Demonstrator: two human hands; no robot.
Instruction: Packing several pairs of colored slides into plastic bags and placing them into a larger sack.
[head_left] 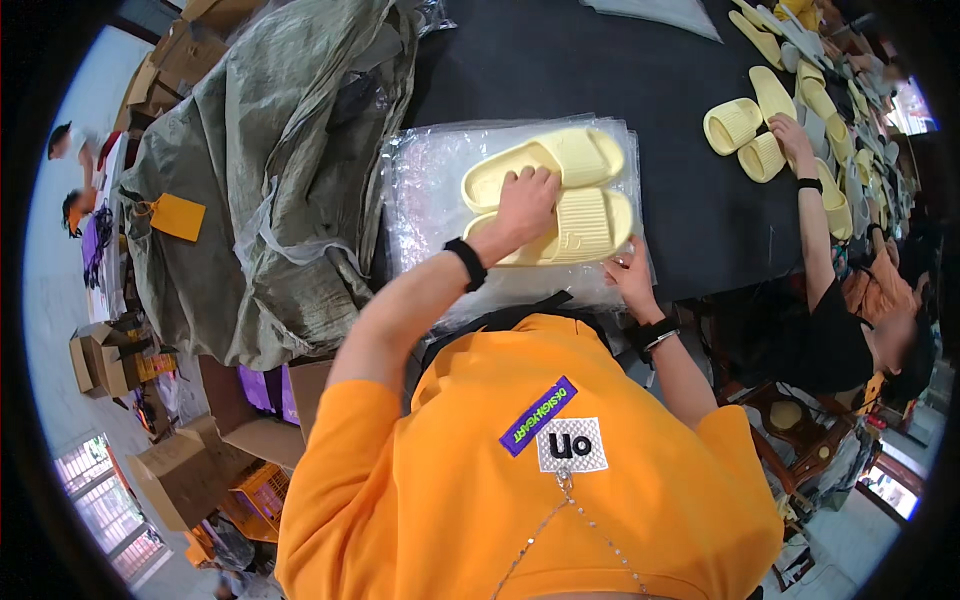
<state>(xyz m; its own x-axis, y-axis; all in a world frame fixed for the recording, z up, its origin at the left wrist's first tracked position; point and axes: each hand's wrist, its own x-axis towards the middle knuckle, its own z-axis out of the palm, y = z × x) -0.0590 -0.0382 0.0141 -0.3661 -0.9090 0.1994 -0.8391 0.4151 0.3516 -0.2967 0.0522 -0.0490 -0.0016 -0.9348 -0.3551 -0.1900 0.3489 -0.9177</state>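
Note:
A pair of pale yellow slide slippers (597,228) lies side by side on a stack of clear plastic bags (420,190). My left hand (527,207) has its fingers curled over the slippers where the two meet, gripping them. By the toe of the nearer slipper, my right hand (632,278) pinches at the edge of the plastic bags; its fingertips are partly hidden. Both hands are close to the table's near edge.
Grey-green woven sacking (270,180) is heaped on the left, with an orange tag (178,216). On the dark table (560,60), a co-worker's hand (793,137) touches yellow slippers (733,125) at the right, beside a pile of more slippers. An open cardboard box (255,420) stands lower left.

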